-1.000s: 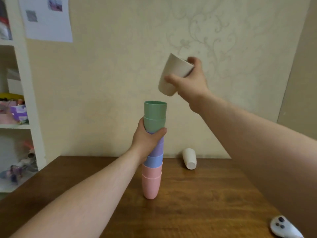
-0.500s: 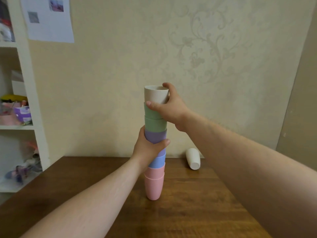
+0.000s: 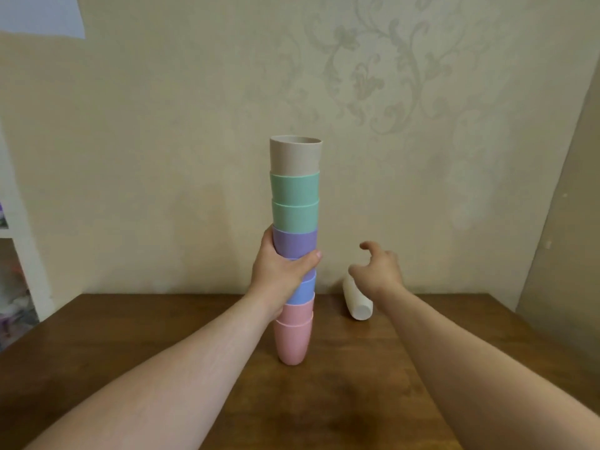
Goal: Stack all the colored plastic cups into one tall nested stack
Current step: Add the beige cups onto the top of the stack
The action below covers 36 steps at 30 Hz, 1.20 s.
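A tall nested stack of cups (image 3: 294, 219) stands upright on the wooden table (image 3: 341, 394): pink at the bottom, then blue, purple, two green and a beige cup (image 3: 295, 155) on top. My left hand (image 3: 281, 274) grips the stack around the purple and blue cups. A white cup (image 3: 356, 302) lies on its side near the wall, right of the stack. My right hand (image 3: 378, 271) hovers just above that white cup with fingers spread, holding nothing.
The wall runs close behind the table's far edge. A white shelf unit (image 3: 19, 271) with small items stands at the left. A sheet of paper (image 3: 42, 14) hangs on the wall at the top left.
My right hand set the beige cup onto the top of the stack, let go, and dropped down to the right toward the lying white cup. My left hand kept its grip.
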Available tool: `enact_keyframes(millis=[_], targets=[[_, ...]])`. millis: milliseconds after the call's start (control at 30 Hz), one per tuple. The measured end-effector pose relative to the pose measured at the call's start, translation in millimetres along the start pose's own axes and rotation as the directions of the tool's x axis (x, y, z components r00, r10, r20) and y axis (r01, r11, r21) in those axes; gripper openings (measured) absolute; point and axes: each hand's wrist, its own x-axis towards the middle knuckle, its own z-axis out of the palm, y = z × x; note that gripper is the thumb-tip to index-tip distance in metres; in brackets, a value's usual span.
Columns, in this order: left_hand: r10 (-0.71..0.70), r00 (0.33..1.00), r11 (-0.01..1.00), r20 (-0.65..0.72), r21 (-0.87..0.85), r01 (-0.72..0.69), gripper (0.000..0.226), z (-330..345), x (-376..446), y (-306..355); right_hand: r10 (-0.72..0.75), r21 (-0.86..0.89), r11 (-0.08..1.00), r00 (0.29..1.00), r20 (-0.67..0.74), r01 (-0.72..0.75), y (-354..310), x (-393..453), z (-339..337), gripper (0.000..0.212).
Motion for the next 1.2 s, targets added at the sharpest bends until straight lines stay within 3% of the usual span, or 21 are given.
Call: enact_keyframes(millis=[133,267,400,500,600,667,767,833,933,1200], targets=[[-0.001,0.999,1.0,0.044,-0.002,0.001,0.07,8,9,-7,0.082,-0.201,0.978,0.992,0.091,-0.062,41,24,39,0.065],[0.007,0.996,1.0,0.091,0.009,-0.008,0.067,8,14,-12,0.137,-0.351,0.934,0.972,0.191,-0.062,72,29,74,0.044],[-0.004,0.992,1.0,0.125,0.008,0.004,0.069,6,14,-12,0.004,-0.456,0.89,0.999,0.05,0.019,80,15,85,0.036],[-0.013,0.993,1.0,0.117,-0.009,0.014,0.071,1,13,-7,-0.018,-0.534,0.843,0.995,0.096,0.066,67,8,75,0.06],[-0.043,0.99,0.999,0.134,0.0,0.044,0.075,-4,9,0,0.119,-0.563,0.825,0.959,0.258,0.05,56,-1,57,0.1],[-0.06,0.986,0.998,0.153,0.009,0.059,0.075,-8,4,6,0.197,-0.561,0.827,0.911,0.361,0.044,56,-11,49,0.112],[-0.083,0.978,0.997,0.192,0.006,0.083,0.074,-13,-6,12,0.145,-0.415,0.91,0.926,0.35,0.014,68,-32,42,0.104],[-0.089,0.977,0.996,0.195,0.011,0.089,0.074,-15,-14,17,0.098,-0.146,0.987,0.956,0.276,-0.058,79,-49,39,0.097],[-0.085,0.979,0.996,0.185,0.014,0.083,0.075,-17,-25,23,0.102,0.191,0.972,0.978,0.18,-0.137,88,-79,37,0.091],[-0.072,0.975,0.997,0.211,0.022,0.069,0.078,-27,-49,31,0.209,0.295,0.928,0.974,0.091,-0.227,93,-135,35,0.095]])
